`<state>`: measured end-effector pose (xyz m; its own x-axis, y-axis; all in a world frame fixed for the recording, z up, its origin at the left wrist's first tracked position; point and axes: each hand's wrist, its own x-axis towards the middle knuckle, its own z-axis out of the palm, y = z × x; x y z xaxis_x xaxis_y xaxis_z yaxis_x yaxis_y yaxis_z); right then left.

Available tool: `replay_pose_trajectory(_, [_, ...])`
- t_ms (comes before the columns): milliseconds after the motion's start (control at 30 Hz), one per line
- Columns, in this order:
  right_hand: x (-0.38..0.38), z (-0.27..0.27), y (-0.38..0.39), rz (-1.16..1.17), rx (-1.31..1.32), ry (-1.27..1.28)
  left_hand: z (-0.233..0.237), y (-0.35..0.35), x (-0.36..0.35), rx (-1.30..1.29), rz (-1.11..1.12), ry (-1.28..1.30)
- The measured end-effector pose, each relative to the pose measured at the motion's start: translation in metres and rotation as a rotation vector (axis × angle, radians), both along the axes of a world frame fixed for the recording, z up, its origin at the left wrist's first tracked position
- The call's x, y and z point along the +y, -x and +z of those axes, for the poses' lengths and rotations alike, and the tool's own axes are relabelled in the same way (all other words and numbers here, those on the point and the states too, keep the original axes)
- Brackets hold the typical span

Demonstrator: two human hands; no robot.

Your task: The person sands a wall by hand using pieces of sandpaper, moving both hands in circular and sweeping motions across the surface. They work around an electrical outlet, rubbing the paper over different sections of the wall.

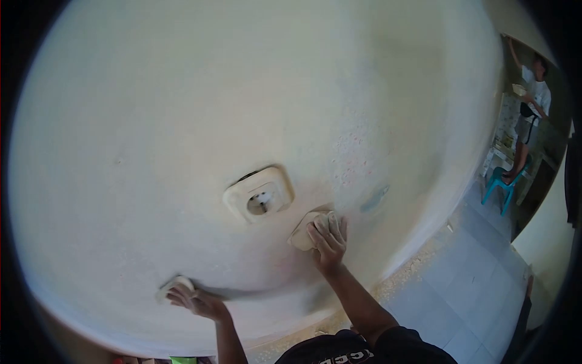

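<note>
My right hand [329,239], dusted white, presses a pale, folded piece of sandpaper [305,233] against the wall, just below and right of a cream power socket [260,197]. Lower and to the left, my left hand [199,302] has its fingers bent over a second pale piece of sandpaper [177,284], also against the wall. The grit side of both pieces faces the wall and is hidden. The socket's frame sits tilted in view, with a dark gap along its upper edge.
The off-white wall [200,115] has reddish specks and a bluish patch [374,198] right of the socket. Pale crumbs [418,259] lie along the wall's foot on grey floor tiles [448,285]. Through an opening at right, another person [535,91] stands on a teal stool [502,183], one arm raised.
</note>
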<state>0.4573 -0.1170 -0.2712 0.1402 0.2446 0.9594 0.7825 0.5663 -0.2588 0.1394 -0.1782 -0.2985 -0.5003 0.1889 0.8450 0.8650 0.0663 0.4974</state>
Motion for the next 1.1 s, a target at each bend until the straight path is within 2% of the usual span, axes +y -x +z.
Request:
replay_pose_trajectory(67, [0.017, -0.011, -0.037, -0.056, -0.087, 0.009, -0.007, -0.027, 0.002, 0.132, -0.083, 0.029])
replay_pose_trajectory(167, [0.023, 0.017, -0.083, -0.126, 0.234, -0.006, 0.000, -0.065, 0.007, 0.041, -0.066, -0.046])
replay_pose_trajectory(267, [0.030, 0.003, -0.098, -0.014, 0.297, 0.002, 0.010, -0.108, 0.024, -0.003, -0.053, -0.091])
replay_pose_trajectory(333, [0.036, -0.012, -0.102, 0.013, 0.253, -0.031, -0.002, -0.145, 0.034, 0.278, -0.064, -0.023])
replay_pose_trajectory(367, [0.037, -0.017, -0.104, 0.030, 0.220, -0.052, 0.003, -0.168, 0.034, 0.292, -0.159, -0.106])
replay_pose_trajectory(467, [0.035, -0.018, -0.111, 0.049, 0.180, -0.040, -0.008, -0.138, 0.025, 0.477, 0.062, 0.085])
replay_pose_trajectory(500, [0.038, -0.018, -0.114, 0.065, 0.164, -0.043, -0.011, -0.115, 0.023, 0.442, 0.093, -0.011])
replay_pose_trajectory(533, [0.041, -0.026, -0.112, 0.078, 0.149, -0.040, 0.001, -0.112, 0.018, 0.110, 0.147, 0.076])
replay_pose_trajectory(600, [0.035, -0.030, -0.110, 0.092, 0.156, -0.024, 0.011, -0.125, 0.025, 0.004, 0.047, -0.104])
replay_pose_trajectory(667, [0.032, -0.026, -0.109, 0.095, 0.180, -0.014, -0.004, -0.174, 0.040, 0.056, -0.102, -0.180])
replay_pose_trajectory(700, [0.030, -0.026, -0.111, 0.105, 0.171, -0.014, -0.026, -0.187, 0.046, 0.287, -0.127, -0.214])
replay_pose_trajectory(733, [0.029, -0.024, -0.114, 0.114, 0.164, -0.025, -0.004, -0.208, 0.031, 0.329, -0.213, -0.053])
replay_pose_trajectory(800, [0.038, -0.026, -0.116, 0.124, 0.151, -0.038, -0.004, -0.190, 0.039, 0.448, -0.075, -0.060])
replay_pose_trajectory(867, [0.042, -0.038, -0.120, 0.138, 0.137, -0.022, -0.018, -0.133, 0.034, 0.339, 0.097, -0.037])
replay_pose_trajectory(900, [0.042, -0.035, -0.123, 0.121, 0.126, -0.014, 0.004, -0.126, 0.021, 0.083, 0.112, -0.016])
replay_pose_trajectory(933, [0.041, -0.031, -0.122, 0.106, 0.121, -0.006, 0.027, -0.131, 0.017, -0.061, 0.094, -0.076])
replay_pose_trajectory(1033, [0.040, -0.032, -0.116, 0.071, 0.149, 0.001, 0.003, -0.169, 0.046, -0.007, -0.032, -0.239])
replay_pose_trajectory(1067, [0.043, -0.032, -0.116, 0.059, 0.163, -0.009, -0.029, -0.171, 0.053, 0.207, -0.094, -0.221])
replay_pose_trajectory(1100, [0.046, -0.034, -0.117, 0.095, 0.162, -0.016, -0.017, -0.183, 0.046, 0.280, -0.110, -0.164])
